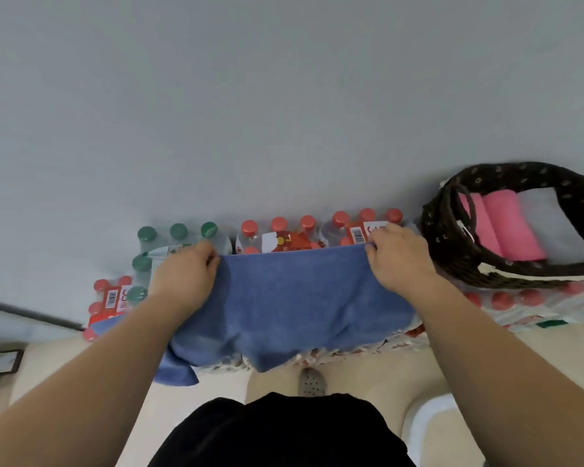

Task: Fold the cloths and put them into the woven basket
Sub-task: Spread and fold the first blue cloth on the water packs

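Observation:
A blue cloth lies spread over packs of water bottles in front of me, its near edge hanging down over the packs' front. My left hand pinches its far left corner. My right hand pinches its far right corner, so the far edge is stretched straight between them. The dark woven basket stands at the right on more bottle packs, tilted toward me. Inside it lie two folded pink cloths and a folded white cloth.
Shrink-wrapped packs of red-capped bottles and green-capped bottles stand against a grey wall. Beige floor tiles lie below, with my grey shoe near the packs. A white mat corner shows at lower right.

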